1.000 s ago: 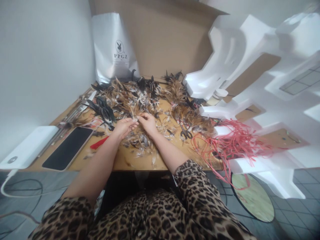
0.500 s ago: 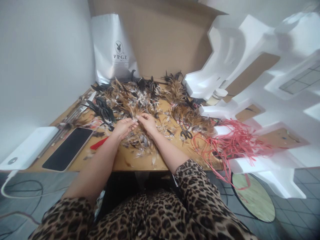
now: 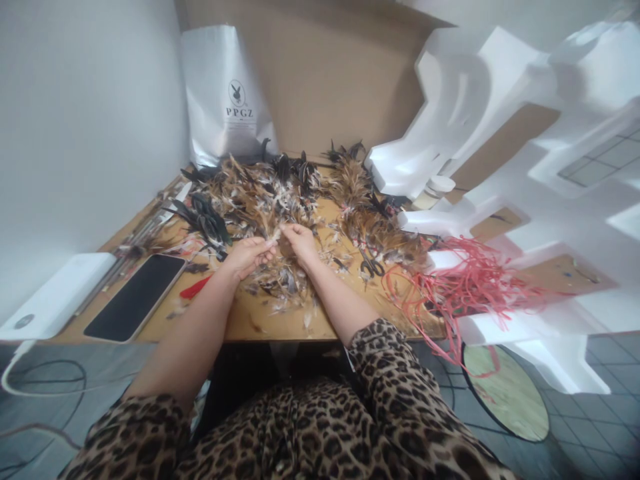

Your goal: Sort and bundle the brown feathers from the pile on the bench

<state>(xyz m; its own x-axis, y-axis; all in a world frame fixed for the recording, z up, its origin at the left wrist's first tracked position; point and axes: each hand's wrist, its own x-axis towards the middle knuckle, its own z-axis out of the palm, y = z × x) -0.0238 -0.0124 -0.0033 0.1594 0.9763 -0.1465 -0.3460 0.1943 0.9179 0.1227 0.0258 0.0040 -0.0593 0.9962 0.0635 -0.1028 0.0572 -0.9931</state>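
My left hand (image 3: 250, 256) is closed in a pinch on the pale quill end of a small brown feather, above the wooden table (image 3: 270, 327). Just to its right, my right hand (image 3: 300, 243) has thumb and finger pressed together near the same pale end; what they grip is too small to make out. Loose feathers (image 3: 285, 277) lie under and between the hands. Behind them spreads a heap of brown and black feathers (image 3: 255, 190). A dark feather bunch (image 3: 207, 217) lies to the left, near a red object (image 3: 195, 288).
On the left are a phone (image 3: 136, 297) and a white power bank (image 3: 60, 293) with a cable. Scissors (image 3: 372, 267), brown feather bunches (image 3: 385, 237) and tangled red strips (image 3: 465, 280) lie right. A silver bag (image 3: 220, 93) stands behind; white foam pieces (image 3: 450, 120) rise at right.
My right hand has moved slightly right and away from my left fingertips, so a small gap with a pale piece shows between them. My left hand is nearly unchanged.
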